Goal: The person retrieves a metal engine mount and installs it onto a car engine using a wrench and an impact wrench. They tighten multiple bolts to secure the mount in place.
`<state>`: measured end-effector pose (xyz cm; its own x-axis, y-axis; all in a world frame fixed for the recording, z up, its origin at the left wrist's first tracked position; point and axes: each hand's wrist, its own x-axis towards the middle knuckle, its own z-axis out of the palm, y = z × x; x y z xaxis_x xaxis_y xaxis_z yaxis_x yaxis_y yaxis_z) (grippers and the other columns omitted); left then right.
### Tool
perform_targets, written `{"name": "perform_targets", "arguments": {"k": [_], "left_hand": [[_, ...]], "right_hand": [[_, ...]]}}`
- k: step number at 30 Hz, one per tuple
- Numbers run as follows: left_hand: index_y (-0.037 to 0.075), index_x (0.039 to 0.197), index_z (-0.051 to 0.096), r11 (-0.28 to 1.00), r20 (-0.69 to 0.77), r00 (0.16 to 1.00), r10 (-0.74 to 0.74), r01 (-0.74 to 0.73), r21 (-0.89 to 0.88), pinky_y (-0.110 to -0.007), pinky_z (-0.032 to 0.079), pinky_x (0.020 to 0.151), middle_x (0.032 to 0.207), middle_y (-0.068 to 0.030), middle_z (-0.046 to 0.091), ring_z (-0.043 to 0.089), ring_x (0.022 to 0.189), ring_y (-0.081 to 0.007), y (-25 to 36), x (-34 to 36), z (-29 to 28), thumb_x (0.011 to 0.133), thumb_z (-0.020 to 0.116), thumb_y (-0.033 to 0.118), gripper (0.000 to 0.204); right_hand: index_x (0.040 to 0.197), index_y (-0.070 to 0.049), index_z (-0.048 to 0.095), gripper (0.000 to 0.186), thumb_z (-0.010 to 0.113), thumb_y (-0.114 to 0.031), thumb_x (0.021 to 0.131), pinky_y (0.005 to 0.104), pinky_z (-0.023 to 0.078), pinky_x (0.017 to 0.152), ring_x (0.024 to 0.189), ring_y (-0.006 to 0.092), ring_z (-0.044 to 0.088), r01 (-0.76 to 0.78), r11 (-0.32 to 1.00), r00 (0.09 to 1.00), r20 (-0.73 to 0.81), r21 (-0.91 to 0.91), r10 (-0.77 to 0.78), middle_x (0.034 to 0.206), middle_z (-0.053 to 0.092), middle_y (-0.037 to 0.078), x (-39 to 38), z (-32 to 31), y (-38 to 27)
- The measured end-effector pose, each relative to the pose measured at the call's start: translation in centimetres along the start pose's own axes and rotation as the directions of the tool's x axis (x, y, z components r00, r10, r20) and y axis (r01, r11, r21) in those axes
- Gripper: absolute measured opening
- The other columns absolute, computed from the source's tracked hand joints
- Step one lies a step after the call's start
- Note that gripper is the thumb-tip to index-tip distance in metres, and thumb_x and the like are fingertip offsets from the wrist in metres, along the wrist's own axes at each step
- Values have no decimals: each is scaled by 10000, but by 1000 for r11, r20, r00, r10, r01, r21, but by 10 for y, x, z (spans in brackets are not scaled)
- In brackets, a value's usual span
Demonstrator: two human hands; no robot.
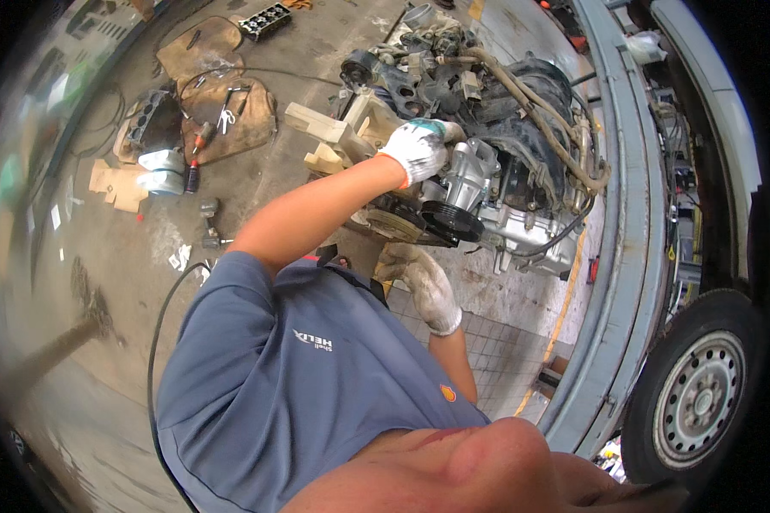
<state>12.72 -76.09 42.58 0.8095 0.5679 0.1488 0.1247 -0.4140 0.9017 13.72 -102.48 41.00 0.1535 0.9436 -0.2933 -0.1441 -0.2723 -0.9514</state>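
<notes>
My left hand (420,150), in a white knit glove with a green patch, reaches into a car engine (509,128). Its fingers are bent in beside a silver metal housing (472,173) and seem to grip, but their tips and anything in them are hidden. A black pulley (452,222) sits below that housing, with a worn, rusty pulley (393,219) to its left. Lower down, my right hand (423,286), in a soiled white glove, hangs under the pulleys, apart from them. Its fingers are loosely bent and apart, with nothing visible in them.
A beige stand (351,128) is left of the engine. On the floor lie brown mats (239,120) with tools, a cylinder head (265,21), cardboard (118,185) and a power tool (210,222). A grey-blue lift beam (620,256) and a car wheel (701,393) stand at right.
</notes>
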Motion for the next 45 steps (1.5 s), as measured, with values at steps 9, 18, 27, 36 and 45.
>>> {"name": "perform_targets", "arguments": {"k": [9, 18, 27, 36, 45], "left_hand": [[158, 1245, 755, 965, 37, 999, 6, -16, 264, -458, 567, 972, 1221, -153, 734, 698, 1155, -374, -4, 21, 20, 930, 658, 276, 350], [124, 1068, 817, 986, -176, 981, 85, -58, 153, -448, 584, 944, 1116, -182, 755, 716, 1092, -377, -16, 11, 33, 978, 644, 410, 346], [117, 1056, 817, 999, -121, 992, 32, -28, 38, -457, 577, 873, 1034, -151, 783, 734, 1011, -367, -38, 28, 44, 829, 681, 197, 277], [99, 1110, 798, 991, -201, 975, 92, -69, 118, -461, 569, 927, 1119, -162, 763, 708, 1093, -388, -35, 23, 49, 801, 729, 197, 332], [124, 1119, 797, 996, -67, 995, 75, -72, 50, -471, 551, 954, 1161, -141, 727, 681, 1126, -368, -40, 25, 43, 822, 750, 245, 323]], "right_hand": [[1411, 105, 536, 581, 616, -313, 1016, 434, 535, 1017, 1150, 320, 679, -12, 998, 1000, -12, -70, 12, 1327, 650, 222, 1, -27, -7], [1304, 119, 598, 578, 665, -359, 987, 438, 558, 944, 1022, 312, 694, 308, 931, 951, 73, -197, -299, 1196, 681, 225, -2, -36, -46], [1126, 86, 660, 400, 632, -306, 1052, 386, 554, 859, 951, 261, 686, 421, 861, 898, -5, -287, -440, 1073, 718, 180, 32, -40, -47], [1055, 89, 690, 332, 615, -233, 1024, 381, 548, 847, 917, 273, 676, 535, 761, 843, 166, -366, -512, 1026, 714, 180, 41, -37, -55], [1093, 96, 681, 259, 566, -118, 1002, 378, 565, 851, 929, 250, 683, 368, 870, 924, 26, -328, -381, 1040, 721, 168, 46, -49, -29]]}}
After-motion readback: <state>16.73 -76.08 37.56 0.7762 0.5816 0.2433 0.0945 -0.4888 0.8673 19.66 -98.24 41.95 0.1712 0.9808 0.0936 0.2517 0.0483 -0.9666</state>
